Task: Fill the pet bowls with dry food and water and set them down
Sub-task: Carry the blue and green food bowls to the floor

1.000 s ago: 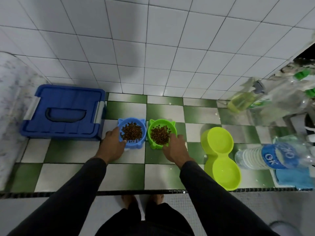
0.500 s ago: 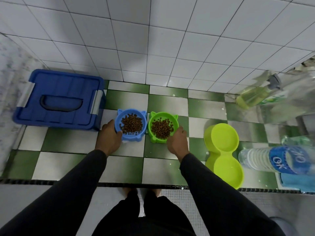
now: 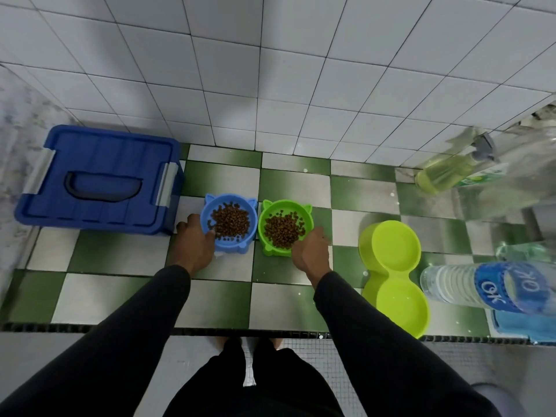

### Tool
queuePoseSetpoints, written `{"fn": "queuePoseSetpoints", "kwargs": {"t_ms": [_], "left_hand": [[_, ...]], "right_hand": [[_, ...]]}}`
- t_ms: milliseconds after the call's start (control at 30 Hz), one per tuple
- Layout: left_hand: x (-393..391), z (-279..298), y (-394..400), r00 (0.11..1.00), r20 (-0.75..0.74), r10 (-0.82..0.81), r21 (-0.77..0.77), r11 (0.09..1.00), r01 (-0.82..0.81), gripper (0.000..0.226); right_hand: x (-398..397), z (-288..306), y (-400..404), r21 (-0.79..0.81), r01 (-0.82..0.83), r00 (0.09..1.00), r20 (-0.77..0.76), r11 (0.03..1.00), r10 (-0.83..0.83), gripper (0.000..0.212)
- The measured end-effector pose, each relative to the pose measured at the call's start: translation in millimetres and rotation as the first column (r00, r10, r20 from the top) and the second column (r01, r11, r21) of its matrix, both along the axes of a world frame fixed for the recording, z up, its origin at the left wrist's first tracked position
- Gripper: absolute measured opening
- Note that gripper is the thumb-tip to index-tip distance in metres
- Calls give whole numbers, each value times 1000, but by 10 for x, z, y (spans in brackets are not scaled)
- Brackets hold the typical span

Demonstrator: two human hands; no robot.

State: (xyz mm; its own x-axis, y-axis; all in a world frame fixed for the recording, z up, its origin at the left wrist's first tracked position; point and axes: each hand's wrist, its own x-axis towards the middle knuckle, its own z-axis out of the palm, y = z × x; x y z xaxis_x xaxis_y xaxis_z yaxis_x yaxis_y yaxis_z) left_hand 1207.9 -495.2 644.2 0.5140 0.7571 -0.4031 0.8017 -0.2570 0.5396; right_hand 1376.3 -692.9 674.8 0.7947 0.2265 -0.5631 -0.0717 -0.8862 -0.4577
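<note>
On the green-and-white checked tile counter (image 3: 216,299), a blue cat-eared plastic bowl (image 3: 229,221) and a green cat-eared plastic bowl (image 3: 285,226) sit side by side, both holding brown kibble, ears pointing toward the wall. The left hand (image 3: 195,242) grips the blue bowl's near-left rim; the right hand (image 3: 311,251) grips the green bowl's near-right rim.

Long black sleeves (image 3: 126,332) to wrists, hands bare; black trousers (image 3: 255,383); bare feet (image 3: 224,341) below.
</note>
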Motion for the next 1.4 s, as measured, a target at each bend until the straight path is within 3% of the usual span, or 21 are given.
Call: {"fn": "queuePoseSetpoints", "kwargs": {"t_ms": [233,400,533,833,1033,1233,1400], "left_hand": [[-22,105,-19,979,140,151,-125,983,-133,29],[5,230,-43,903,270,335,-339,910,-237,36],[23,371,-73,833,341,436,-435,858,-272,39],[81,875,-179,715,474,514,-484,830,-276,37],[250,1443,-159,559,587,586,-545,796,-263,34],[278,1789,-28,472,624,623,-574,775,-264,31],[231,2064,-32,401,653,642,-593,763,-257,27]], "right_hand": [[-45,49,-9,137,81,997,-9,987,-80,38],[-47,114,-50,284,190,981,-87,940,-172,25],[-20,183,-89,381,261,964,-147,887,-220,27],[50,833,-108,557,347,937,-184,755,-296,38],[174,1238,-50,663,356,930,-182,659,-320,33],[294,1629,29,722,314,947,-192,617,-257,35],[301,1923,86,774,352,936,-274,527,-223,38]]}}
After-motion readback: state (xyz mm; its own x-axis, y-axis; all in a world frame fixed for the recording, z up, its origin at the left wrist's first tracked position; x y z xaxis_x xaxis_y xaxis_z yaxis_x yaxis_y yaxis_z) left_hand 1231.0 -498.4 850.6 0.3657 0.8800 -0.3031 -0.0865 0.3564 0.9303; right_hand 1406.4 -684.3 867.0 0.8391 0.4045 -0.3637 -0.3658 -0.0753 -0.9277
